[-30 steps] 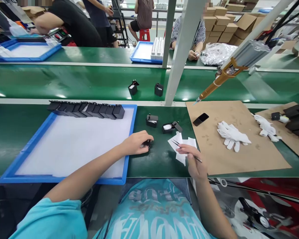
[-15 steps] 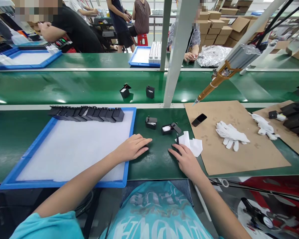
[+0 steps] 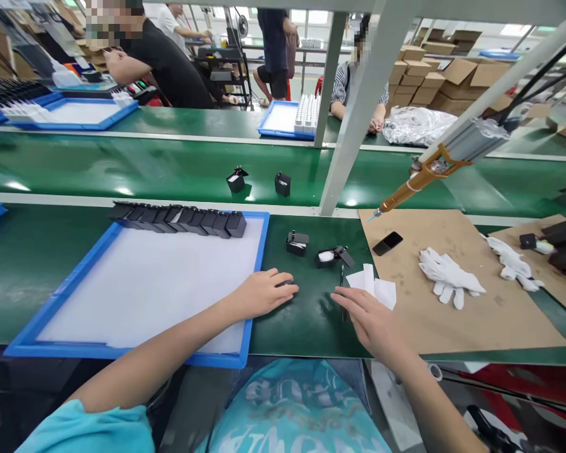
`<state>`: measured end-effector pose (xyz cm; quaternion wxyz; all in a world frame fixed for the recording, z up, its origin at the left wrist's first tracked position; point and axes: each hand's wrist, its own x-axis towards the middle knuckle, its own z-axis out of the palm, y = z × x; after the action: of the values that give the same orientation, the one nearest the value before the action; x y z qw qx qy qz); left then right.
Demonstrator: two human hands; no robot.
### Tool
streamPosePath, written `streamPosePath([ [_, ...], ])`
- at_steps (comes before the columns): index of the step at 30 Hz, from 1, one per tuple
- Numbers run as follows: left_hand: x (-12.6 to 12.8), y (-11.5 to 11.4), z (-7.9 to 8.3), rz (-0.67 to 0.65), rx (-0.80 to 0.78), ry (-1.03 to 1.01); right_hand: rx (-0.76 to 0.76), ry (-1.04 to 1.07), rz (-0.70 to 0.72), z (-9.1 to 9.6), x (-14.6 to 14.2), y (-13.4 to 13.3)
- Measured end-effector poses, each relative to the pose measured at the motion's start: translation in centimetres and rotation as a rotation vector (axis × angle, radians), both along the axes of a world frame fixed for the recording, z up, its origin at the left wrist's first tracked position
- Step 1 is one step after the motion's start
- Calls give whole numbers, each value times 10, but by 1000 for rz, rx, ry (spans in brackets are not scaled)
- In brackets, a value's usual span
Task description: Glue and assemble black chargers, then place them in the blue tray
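Note:
My left hand (image 3: 266, 294) is low over the green table beside the tray's right edge, its fingers curled about a small dark thing, mostly hidden. Palm down, my right hand (image 3: 368, 318) has its fingers stretched out and lies over a thin black tool (image 3: 343, 277), like tweezers, partly covered by the fingers. White paper pieces (image 3: 377, 286) lie beside that hand. Beyond the hands are two small black boxes on the table: one box (image 3: 297, 244) has its lid partly over it, the other box (image 3: 327, 257) is open with something white inside.
A blue-rimmed tray (image 3: 259, 264) at left carries a row of black boxes (image 3: 183, 220). Brown cardboard (image 3: 419, 327) at right bears a dark phone-like object (image 3: 387, 243) and white gloves (image 3: 450, 275). An orange-bodied tool (image 3: 415, 185) hangs above. Two boxes sit on the green belt (image 3: 179, 167); co-workers are beyond.
The view has shifted, so the table things appear slightly lower and to the right. My left fingers are more curled. My right hand stays by the thin black tool, fingers stretched.

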<state>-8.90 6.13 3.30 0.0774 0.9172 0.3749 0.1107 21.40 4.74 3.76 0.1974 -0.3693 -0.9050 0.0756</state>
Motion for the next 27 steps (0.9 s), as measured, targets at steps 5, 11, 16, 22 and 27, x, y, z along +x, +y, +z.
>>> streamPosePath([
  [5,3,-4,-3,29,26,109,64,52,75,56,-40,45],
  [11,6,-10,-6,64,-25,80,-61,-85,-15,95,-166,183],
  [16,4,-7,-4,59,-64,47,-151,-183,-156,70,-261,280],
  [22,1,-7,-4,17,-105,17,-222,-224,-210,45,-345,317],
  [27,-2,-6,-15,-30,-189,-90,-195,-232,-198,38,-417,309],
])
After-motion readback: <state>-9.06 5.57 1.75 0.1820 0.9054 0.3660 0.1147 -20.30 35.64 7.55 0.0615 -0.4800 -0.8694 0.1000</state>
